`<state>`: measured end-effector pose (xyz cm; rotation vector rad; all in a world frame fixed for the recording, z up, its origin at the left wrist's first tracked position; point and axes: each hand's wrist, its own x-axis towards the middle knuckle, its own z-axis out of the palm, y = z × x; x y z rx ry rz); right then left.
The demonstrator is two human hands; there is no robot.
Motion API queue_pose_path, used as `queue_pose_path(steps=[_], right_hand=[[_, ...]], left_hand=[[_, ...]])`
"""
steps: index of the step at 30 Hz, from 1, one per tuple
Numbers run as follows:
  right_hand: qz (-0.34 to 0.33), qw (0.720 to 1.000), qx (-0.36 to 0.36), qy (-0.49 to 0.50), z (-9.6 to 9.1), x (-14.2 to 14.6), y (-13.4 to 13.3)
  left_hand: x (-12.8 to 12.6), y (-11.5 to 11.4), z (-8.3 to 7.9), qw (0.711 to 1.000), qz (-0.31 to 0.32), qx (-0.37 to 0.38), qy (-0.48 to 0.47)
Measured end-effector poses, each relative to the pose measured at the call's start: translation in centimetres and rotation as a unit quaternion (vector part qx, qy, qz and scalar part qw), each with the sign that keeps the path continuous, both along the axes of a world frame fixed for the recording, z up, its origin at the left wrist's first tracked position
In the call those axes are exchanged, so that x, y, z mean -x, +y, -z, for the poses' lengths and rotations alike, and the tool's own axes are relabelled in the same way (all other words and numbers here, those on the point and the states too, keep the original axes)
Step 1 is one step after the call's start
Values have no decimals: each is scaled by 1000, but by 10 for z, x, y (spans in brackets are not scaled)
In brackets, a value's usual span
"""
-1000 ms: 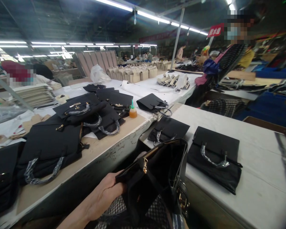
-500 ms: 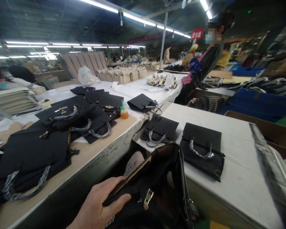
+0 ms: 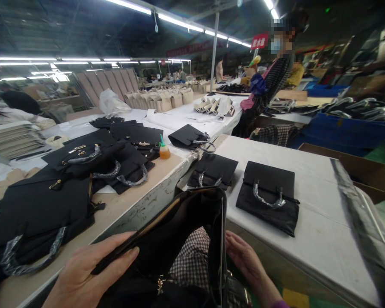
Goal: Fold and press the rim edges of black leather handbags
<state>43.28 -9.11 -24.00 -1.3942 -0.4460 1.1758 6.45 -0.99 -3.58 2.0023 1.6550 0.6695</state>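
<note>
A black handbag (image 3: 179, 209) is held open low in front of me, its mouth facing up towards me. My left hand (image 3: 90, 265) is closed on its left edge, thumb on the inner side. Beside the bag's right wall is my right hand (image 3: 245, 259), fingers stretched towards its outer side; their tips are partly hidden, and I cannot tell whether they press on it. A gold-coloured metal piece (image 3: 160, 282) shows at the near side. Brown-and-white checked cloth (image 3: 194, 254) appears within the opening; I cannot tell if it lies inside or beyond.
Black handbags with wrapped handles lie on the left table (image 3: 125, 220), beside an orange glue bottle (image 3: 164, 150). Another black bag (image 3: 269, 196) rests on the white right table (image 3: 321, 214). A person (image 3: 276, 72) stands behind it. A cardboard box (image 3: 372, 179) is at right.
My right hand has come into view at the bag's right side. The bag and my left hand have shifted left and the bag's mouth is wider, with checked cloth now showing within it.
</note>
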Motion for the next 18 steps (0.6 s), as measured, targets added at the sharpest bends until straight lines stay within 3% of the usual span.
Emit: queue_pose_path(steps=[2,4,5,7,9,11,13,14,18], right_hand=[[52,998,0,-23,-12,-29,-2],[81,993,-31,-84,-43,-51,-1],[62,980,-61,-178,-64,-55,2],[-26,929,-168,-328,-112,-50,15],[-158,854,-266,-419,-154,-31,37],[-264,775,-335,-466,-182,-8,64],[-355,717,-369,-473,-194,12,90],[-391,701,-374,-465,-196,19,102],[-471,692,-353,-418,-188,33,135]], left_hand=[[3,4,2,998,52,12,26],[-2,6,6,995,86,30,33],[-7,6,7,995,90,40,28],[-17,5,8,994,91,61,7],[-25,4,6,992,99,76,-14],[-28,4,2,989,114,89,-34],[-28,5,-1,987,119,96,-51],[-27,5,-2,987,115,97,-55],[-25,10,-2,988,95,112,-42]])
